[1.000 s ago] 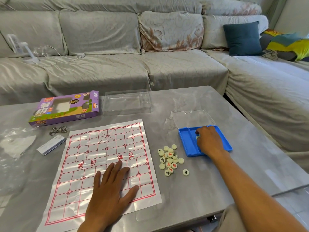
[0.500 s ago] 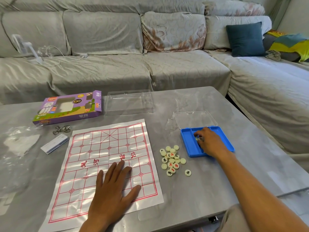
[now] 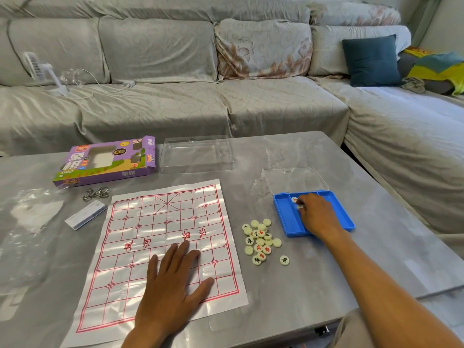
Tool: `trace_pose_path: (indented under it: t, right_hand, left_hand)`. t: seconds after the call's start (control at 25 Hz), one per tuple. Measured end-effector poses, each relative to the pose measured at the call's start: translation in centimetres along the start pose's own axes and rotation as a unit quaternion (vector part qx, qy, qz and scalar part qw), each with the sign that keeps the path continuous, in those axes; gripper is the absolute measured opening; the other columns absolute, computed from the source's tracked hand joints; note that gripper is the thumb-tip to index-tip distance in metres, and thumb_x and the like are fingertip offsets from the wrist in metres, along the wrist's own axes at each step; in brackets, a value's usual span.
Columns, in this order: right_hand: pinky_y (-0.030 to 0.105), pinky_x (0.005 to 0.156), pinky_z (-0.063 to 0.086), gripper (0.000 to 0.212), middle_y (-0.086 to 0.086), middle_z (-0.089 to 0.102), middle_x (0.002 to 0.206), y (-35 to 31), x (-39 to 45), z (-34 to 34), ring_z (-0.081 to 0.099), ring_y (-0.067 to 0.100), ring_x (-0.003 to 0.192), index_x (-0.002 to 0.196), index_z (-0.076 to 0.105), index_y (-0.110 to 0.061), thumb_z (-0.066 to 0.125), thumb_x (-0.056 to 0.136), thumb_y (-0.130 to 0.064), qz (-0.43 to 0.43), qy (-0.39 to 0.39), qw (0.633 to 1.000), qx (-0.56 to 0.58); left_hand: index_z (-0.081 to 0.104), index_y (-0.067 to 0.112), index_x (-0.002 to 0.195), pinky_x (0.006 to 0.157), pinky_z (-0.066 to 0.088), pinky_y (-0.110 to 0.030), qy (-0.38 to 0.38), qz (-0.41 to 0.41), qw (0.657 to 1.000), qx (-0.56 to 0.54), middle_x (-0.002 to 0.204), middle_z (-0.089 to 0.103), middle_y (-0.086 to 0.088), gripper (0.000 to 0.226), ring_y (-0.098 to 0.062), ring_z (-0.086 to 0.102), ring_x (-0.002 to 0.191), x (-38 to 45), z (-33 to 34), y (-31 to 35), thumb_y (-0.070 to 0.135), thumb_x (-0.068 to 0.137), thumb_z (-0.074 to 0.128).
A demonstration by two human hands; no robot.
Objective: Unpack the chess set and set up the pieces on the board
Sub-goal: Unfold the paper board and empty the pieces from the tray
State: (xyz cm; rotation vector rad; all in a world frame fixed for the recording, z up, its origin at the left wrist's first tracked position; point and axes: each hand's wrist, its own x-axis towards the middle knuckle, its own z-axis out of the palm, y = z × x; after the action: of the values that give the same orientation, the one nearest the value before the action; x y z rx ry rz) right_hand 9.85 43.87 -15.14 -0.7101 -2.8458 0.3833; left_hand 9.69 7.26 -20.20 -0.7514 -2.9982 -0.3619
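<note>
Most of the pieces [image 3: 261, 241] already lie in a loose heap on the grey table [image 3: 326, 285], between the paper board [image 3: 155, 247] and the blue tray [image 3: 288, 219], with one stray disc [image 3: 284, 260] a little apart on the near side. Over the past second the right hand [image 3: 317, 216] has shifted deeper into the tray, towards its far left corner, and its fingers have curled; now the fingertips [image 3: 300, 203] seem to pinch a pale disc, with a red-marked piece [image 3: 294, 199] lying just beside them in the tray. How many discs it holds I cannot tell, since the hand covers much of the tray. The left hand [image 3: 173, 280] has not budged: it lies flat, fingers spread, pressing the near half of the board down against the table. No piece stands on the board yet. I judge that the emptying of the tray is nearly over and that the last discs are being gathered for the heap, so the sorting and placing on the grid is all still to come. The tray's clear lid [image 3: 295, 179] lies open behind it, and the purple box [image 3: 105, 162] and a clear plastic insert [image 3: 197, 154] sit further back.
</note>
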Motion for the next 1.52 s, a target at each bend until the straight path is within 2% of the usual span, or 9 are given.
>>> trace_pose_path:
  t: [0.12,0.24,0.36,0.48,0.56,0.72,1.04,1.32,1.52]
  right_hand:
    - [0.025,0.076,0.048,0.013,-0.001,0.065,0.098,-2.4,-0.7,-1.0,0.059,0.013,0.085,0.102,0.068,-0.013,0.061,0.091,-0.017,-0.048,0.039,0.988,0.142]
    - [0.014,0.074,0.043,0.016,-0.008,0.064,0.097,-6.2,-2.5,-0.4,0.058,0.007,0.085,0.103,0.069,-0.018,0.065,0.088,-0.022,-0.123,-0.053,0.978,0.162]
    - [0.018,0.077,0.048,0.018,-0.009,0.065,0.099,-6.6,-2.8,0.2,0.06,0.006,0.086,0.105,0.068,-0.021,0.065,0.089,-0.03,-0.14,-0.132,0.974,0.12]
    - [0.025,0.076,0.05,0.009,-0.008,0.068,0.094,-3.8,-1.5,-1.7,0.061,0.006,0.081,0.096,0.07,-0.021,0.063,0.09,-0.023,-0.066,-0.035,0.978,0.197]
    - [0.025,0.074,0.046,0.02,-0.004,0.067,0.104,-1.0,-0.9,-2.6,0.059,0.01,0.083,0.105,0.068,-0.021,0.062,0.087,-0.015,0.013,0.015,0.989,0.148]
    - [0.023,0.077,0.04,0.045,0.002,0.055,0.122,1.3,-1.0,-2.6,0.049,0.014,0.093,0.125,0.057,-0.023,0.067,0.081,-0.017,0.043,-0.166,0.985,0.015]
    - [0.035,0.085,0.052,0.022,0.004,0.065,0.111,1.1,-0.1,-0.7,0.061,0.021,0.098,0.101,0.068,-0.016,0.06,0.085,-0.004,0.041,-0.074,0.996,0.009]
    - [0.028,0.088,0.045,0.041,0.002,0.058,0.125,0.8,-0.1,-1.4,0.055,0.02,0.11,0.127,0.059,-0.023,0.062,0.088,-0.013,-0.011,-0.118,0.993,-0.016]
    - [0.029,0.087,0.047,0.03,0.004,0.059,0.12,0.6,-0.1,-0.9,0.057,0.02,0.104,0.121,0.061,-0.02,0.06,0.091,-0.016,-0.022,-0.1,0.994,-0.036]
  left_hand:
    - [0.035,0.043,0.14,0.115,0.007,-0.055,-0.001,0.002,1.0,0.005,0.156,0.016,0.012,0.077,-0.019,0.017,0.145,0.0,0.0,0.0,0.086,0.08,0.014]
    - [0.033,0.043,0.141,0.116,0.002,-0.053,-0.011,0.002,1.0,0.003,0.156,0.011,0.013,0.08,-0.018,0.013,0.145,0.0,0.1,-0.2,0.087,0.078,0.011]
    - [0.033,0.042,0.142,0.116,0.005,-0.055,-0.007,-0.002,1.0,-0.001,0.156,0.01,0.013,0.082,-0.017,0.012,0.145,0.0,0.0,-0.1,0.087,0.078,0.01]
    - [0.026,0.044,0.144,0.118,-0.001,-0.053,-0.009,-0.003,1.0,-0.01,0.157,0.002,0.015,0.089,-0.014,0.003,0.147,-0.1,-0.4,0.2,0.089,0.072,-0.001]
    - [0.026,0.043,0.144,0.118,-0.002,-0.052,-0.002,-0.002,1.0,-0.015,0.157,0.003,0.015,0.092,-0.014,0.003,0.147,-0.1,-0.5,0.2,0.09,0.071,-0.004]
    - [0.031,0.043,0.143,0.117,0.001,-0.053,-0.004,-0.003,1.0,-0.016,0.157,0.01,0.014,0.088,-0.016,0.008,0.146,0.0,-0.6,0.2,0.089,0.074,0.002]
    - [0.038,0.042,0.137,0.114,0.016,-0.059,-0.011,0.004,1.0,0.003,0.155,0.022,0.011,0.074,-0.021,0.024,0.143,0.0,0.1,0.0,0.084,0.081,0.017]
    - [0.037,0.042,0.139,0.115,0.011,-0.057,0.002,0.005,1.0,0.007,0.156,0.019,0.012,0.077,-0.02,0.02,0.144,0.1,0.1,0.0,0.085,0.08,0.014]
    - [0.038,0.042,0.139,0.115,0.013,-0.058,-0.011,0.002,1.0,0.004,0.156,0.019,0.011,0.077,-0.02,0.021,0.144,0.0,-0.1,0.0,0.085,0.08,0.014]
